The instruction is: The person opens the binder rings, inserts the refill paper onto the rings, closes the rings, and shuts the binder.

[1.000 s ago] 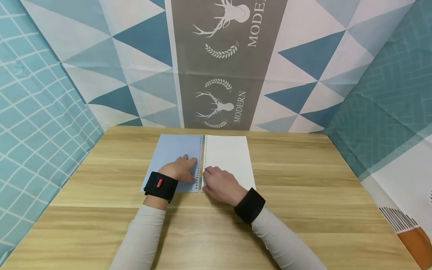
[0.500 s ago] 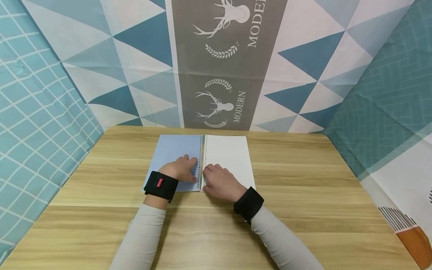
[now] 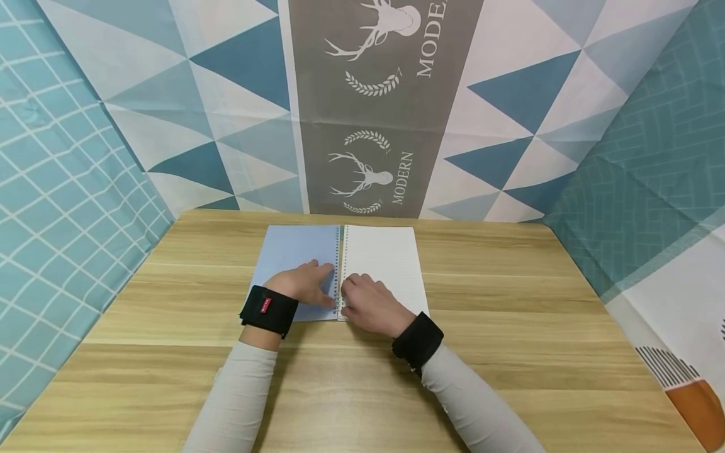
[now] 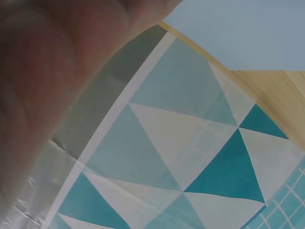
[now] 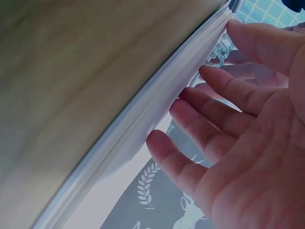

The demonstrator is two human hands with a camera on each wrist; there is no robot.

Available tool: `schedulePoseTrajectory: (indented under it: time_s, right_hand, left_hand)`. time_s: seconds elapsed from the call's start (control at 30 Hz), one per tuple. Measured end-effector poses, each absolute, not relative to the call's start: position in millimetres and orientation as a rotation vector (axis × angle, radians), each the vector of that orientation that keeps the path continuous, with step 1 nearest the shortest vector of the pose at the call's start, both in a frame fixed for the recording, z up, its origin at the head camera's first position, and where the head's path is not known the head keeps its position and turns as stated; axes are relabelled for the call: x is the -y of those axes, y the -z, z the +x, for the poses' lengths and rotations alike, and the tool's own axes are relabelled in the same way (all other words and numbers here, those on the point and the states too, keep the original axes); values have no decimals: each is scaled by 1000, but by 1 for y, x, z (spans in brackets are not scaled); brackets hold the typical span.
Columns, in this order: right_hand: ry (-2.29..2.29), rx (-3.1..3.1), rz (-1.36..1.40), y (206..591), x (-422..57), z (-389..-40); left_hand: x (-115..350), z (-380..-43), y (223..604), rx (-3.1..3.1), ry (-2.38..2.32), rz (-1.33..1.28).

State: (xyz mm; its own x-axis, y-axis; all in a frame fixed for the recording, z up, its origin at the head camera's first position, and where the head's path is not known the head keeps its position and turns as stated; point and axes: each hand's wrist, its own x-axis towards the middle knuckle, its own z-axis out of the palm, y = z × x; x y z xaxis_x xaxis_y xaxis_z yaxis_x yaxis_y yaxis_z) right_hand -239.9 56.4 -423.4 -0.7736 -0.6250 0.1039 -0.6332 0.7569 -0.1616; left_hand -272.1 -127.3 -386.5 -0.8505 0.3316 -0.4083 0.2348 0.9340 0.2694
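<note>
A loose-leaf notebook lies on the table, its white lined pages (image 3: 387,251) on the right and a light blue punched sheet (image 3: 294,245) on the left. Clear binder rings (image 5: 221,52) run along the spine between them. My left hand (image 3: 301,283) rests on the blue sheet with fingers spread, thumb and fingertips close to its punched edge. My right hand (image 3: 374,305) lies over the near part of the white pages beside the rings. In the right wrist view its loosely bent fingers (image 5: 214,90) touch the page stack with their tips. The left wrist view hides the left fingertips.
The wooden table (image 3: 481,377) extends around the notebook to both sides and toward me. A patterned cloth wall (image 3: 362,126) rises right behind the table's far edge. Further cloth hangs (image 3: 68,189) on the left side.
The blue sheet has slid slightly to the right, its punched edge now closer to the rings, and my left hand has shifted with it. My right hand has barely moved.
</note>
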Motion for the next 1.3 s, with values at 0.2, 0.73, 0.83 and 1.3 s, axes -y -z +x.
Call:
schedulePoseTrajectory:
  time_s: [0.2,0.73,0.83,1.3]
  right_hand:
    - [-332,2875,1077,423,-60,-242]
    - [-305,2837,1082,426,-58,-242]
    - [-299,2833,1083,426,-58,-243]
    - [-355,2917,1053,425,-60,-245]
  left_hand:
    - [126,-272,387,-2633,-306,401]
    - [118,-269,388,-2650,-288,412]
    - [117,-269,387,-2641,-294,413]
    - [119,-272,391,-2722,-255,459]
